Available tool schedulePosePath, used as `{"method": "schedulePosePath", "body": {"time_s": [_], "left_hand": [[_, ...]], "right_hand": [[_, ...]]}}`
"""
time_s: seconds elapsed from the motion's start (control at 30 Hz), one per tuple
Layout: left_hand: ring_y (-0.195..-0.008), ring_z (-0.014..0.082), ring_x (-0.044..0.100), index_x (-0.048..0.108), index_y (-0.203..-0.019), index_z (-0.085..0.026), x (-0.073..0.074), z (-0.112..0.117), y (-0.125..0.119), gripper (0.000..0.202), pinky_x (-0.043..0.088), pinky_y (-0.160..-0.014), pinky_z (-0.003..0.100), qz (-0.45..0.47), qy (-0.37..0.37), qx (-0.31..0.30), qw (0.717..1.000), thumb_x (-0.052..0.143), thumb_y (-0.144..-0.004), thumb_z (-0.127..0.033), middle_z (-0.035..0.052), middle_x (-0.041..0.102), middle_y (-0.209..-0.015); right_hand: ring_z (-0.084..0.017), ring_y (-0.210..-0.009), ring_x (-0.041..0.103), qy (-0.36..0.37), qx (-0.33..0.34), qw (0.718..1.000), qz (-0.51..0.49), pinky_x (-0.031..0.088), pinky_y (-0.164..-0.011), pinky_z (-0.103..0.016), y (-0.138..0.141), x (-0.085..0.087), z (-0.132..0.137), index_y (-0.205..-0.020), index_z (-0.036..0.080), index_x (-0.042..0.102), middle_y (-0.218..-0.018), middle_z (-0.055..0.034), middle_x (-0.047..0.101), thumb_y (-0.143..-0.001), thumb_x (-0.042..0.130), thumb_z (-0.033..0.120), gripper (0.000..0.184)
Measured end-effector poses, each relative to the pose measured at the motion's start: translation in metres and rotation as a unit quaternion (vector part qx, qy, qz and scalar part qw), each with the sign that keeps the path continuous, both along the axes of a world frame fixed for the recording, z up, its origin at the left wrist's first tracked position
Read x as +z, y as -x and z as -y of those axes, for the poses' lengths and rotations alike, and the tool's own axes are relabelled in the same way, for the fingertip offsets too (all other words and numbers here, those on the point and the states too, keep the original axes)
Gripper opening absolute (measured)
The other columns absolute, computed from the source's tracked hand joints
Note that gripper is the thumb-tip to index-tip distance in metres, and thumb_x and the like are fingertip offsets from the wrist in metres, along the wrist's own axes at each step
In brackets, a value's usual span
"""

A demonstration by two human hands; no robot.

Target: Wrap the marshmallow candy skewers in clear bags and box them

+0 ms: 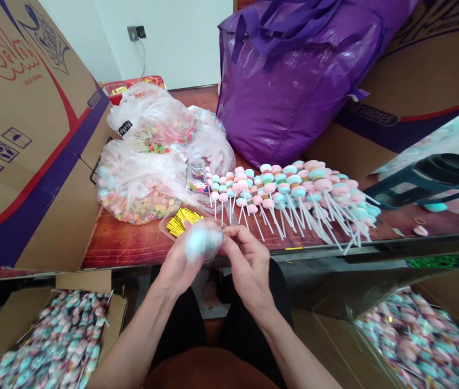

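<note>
The main risk, as I judge it, is that the pale blue candy (203, 243) slips; it is held in the air just in front of the table (128, 251), above the dark trousers (181, 329), so a grip that is too loose would let it fall to the lap or lower; a grip that is too strong could, on the contrary, crush it, because such round pieces seem soft. A twist made too hard by the right hand (249, 265) could turn the whole candy inside the left hand (179, 262); also, the clear tray (168, 231) with the gold strips (184, 219) stands just behind the hands, near the table edge, and a careless knuckle could push it and scatter them. The heap of candy sticks (294, 181) lies to the right, with many white ends directed to the front edge; a sleeve or elbow passing there could roll some of them down, I think.

As for the grip, the candy lies across the left palm and fingers, which are closed around it from the left side; its outline is blurred, so I cannot tell if a wrapper covers it; the right thumb and forefinger are brought together at its right end, very close to it; whether they pinch a strip, the stick or only film, I cannot tell.
</note>
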State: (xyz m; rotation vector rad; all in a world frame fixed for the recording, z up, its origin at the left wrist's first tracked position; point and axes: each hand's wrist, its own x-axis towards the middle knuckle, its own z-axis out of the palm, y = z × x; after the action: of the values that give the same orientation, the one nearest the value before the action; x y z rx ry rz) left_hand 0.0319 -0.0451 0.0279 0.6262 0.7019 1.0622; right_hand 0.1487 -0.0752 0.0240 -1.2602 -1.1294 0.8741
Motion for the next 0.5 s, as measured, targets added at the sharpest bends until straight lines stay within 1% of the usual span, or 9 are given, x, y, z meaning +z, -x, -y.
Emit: {"method": "schedulePosePath", "body": {"time_s": [0.07, 0.17, 0.23, 0.27, 0.33, 0.4, 0.43, 0.47, 0.5], "left_hand": [[-0.092, 0.0206, 0.058, 0.068, -0.067, -0.017, 0.005, 0.004, 0.002, 0.051, 0.049, -0.08, 0.03, -0.073, -0.055, 0.016, 0.996, 0.062, -0.081, -0.066, 0.0087, 0.065, -0.09], [-0.085, 0.0174, 0.055, 0.064, -0.062, -0.017, 0.005, 0.008, 0.003, 0.046, 0.046, -0.082, 0.028, -0.167, -0.074, 0.043, 0.982, 0.066, -0.083, -0.058, 0.0056, 0.061, -0.082], [-0.08, 0.0153, 0.053, 0.064, -0.061, -0.016, 0.002, 0.009, 0.001, 0.043, 0.045, -0.082, 0.027, -0.173, -0.066, 0.033, 0.982, 0.07, -0.082, -0.052, 0.004, 0.06, -0.078], [-0.08, 0.0151, 0.053, 0.065, -0.061, -0.015, 0.0, 0.009, 0.0, 0.04, 0.045, -0.082, 0.027, -0.165, -0.063, 0.019, 0.984, 0.072, -0.082, -0.049, 0.004, 0.06, -0.078], [-0.084, 0.0165, 0.056, 0.072, -0.069, -0.015, -0.004, 0.01, -0.006, 0.029, 0.045, -0.083, 0.028, -0.151, -0.061, -0.003, 0.987, 0.074, -0.082, -0.041, 0.0048, 0.064, -0.081], [-0.085, 0.0179, 0.058, 0.075, -0.078, -0.017, -0.008, 0.013, -0.014, 0.016, 0.046, -0.082, 0.029, -0.17, -0.078, 0.017, 0.982, 0.076, -0.079, -0.033, 0.0051, 0.066, -0.084], [-0.084, 0.0179, 0.059, 0.075, -0.078, -0.017, -0.01, 0.014, -0.02, 0.013, 0.046, -0.08, 0.028, -0.196, -0.1, 0.028, 0.975, 0.077, -0.079, -0.03, 0.005, 0.066, -0.084], [-0.082, 0.0175, 0.059, 0.075, -0.075, -0.018, -0.011, 0.013, -0.025, 0.011, 0.046, -0.078, 0.028, -0.227, -0.134, 0.024, 0.964, 0.076, -0.079, -0.028, 0.0047, 0.065, -0.082], [-0.08, 0.0171, 0.059, 0.074, -0.071, -0.018, -0.013, 0.01, -0.029, 0.013, 0.046, -0.075, 0.027, -0.258, -0.179, 0.003, 0.949, 0.074, -0.08, -0.028, 0.0047, 0.064, -0.081]], "right_hand": [[-0.012, -0.064, 0.053, -0.001, 0.0, 1.0, -0.015, 0.044, -0.058, -0.024, -0.002, 0.008, 0.001, -0.081, 0.02, 0.06, -0.073, 0.0012, 0.059, -0.092, 0.057, 0.027, 0.013], [-0.013, -0.065, 0.054, -0.067, -0.025, 0.996, 0.045, 0.045, -0.06, -0.025, -0.004, 0.014, 0.002, -0.081, 0.02, 0.063, -0.075, 0.0005, 0.06, -0.091, 0.058, 0.023, 0.012], [-0.013, -0.066, 0.056, -0.114, -0.037, 0.99, 0.078, 0.047, -0.062, -0.026, -0.005, 0.014, 0.005, -0.081, 0.02, 0.066, -0.075, -0.0003, 0.061, -0.09, 0.059, 0.021, 0.012], [-0.014, -0.067, 0.056, -0.116, -0.035, 0.99, 0.078, 0.047, -0.063, -0.026, -0.006, 0.013, 0.007, -0.081, 0.02, 0.067, -0.074, -0.0005, 0.061, -0.091, 0.058, 0.021, 0.013], [-0.014, -0.064, 0.056, -0.071, -0.016, 0.996, 0.047, 0.047, -0.061, -0.026, -0.008, 0.007, 0.014, -0.084, 0.02, 0.07, -0.067, 0.0005, 0.058, -0.094, 0.055, 0.025, 0.018], [-0.013, -0.056, 0.052, 0.002, -0.004, 1.0, 0.01, 0.045, -0.054, -0.024, -0.01, -0.003, 0.024, -0.089, 0.02, 0.073, -0.059, 0.0025, 0.052, -0.095, 0.056, 0.031, 0.021], [-0.012, -0.053, 0.049, 0.033, -0.007, 0.999, -0.004, 0.043, -0.05, -0.024, -0.011, -0.009, 0.03, -0.091, 0.02, 0.074, -0.057, 0.0031, 0.05, -0.094, 0.058, 0.034, 0.022], [-0.012, -0.051, 0.047, 0.054, -0.019, 0.998, -0.018, 0.041, -0.048, -0.024, -0.013, -0.016, 0.037, -0.091, 0.02, 0.074, -0.057, 0.0032, 0.05, -0.092, 0.061, 0.037, 0.022], [-0.011, -0.05, 0.046, 0.069, -0.04, 0.996, -0.033, 0.039, -0.046, -0.024, -0.017, -0.024, 0.044, -0.091, 0.019, 0.074, -0.058, 0.0026, 0.052, -0.09, 0.064, 0.039, 0.022]]}}
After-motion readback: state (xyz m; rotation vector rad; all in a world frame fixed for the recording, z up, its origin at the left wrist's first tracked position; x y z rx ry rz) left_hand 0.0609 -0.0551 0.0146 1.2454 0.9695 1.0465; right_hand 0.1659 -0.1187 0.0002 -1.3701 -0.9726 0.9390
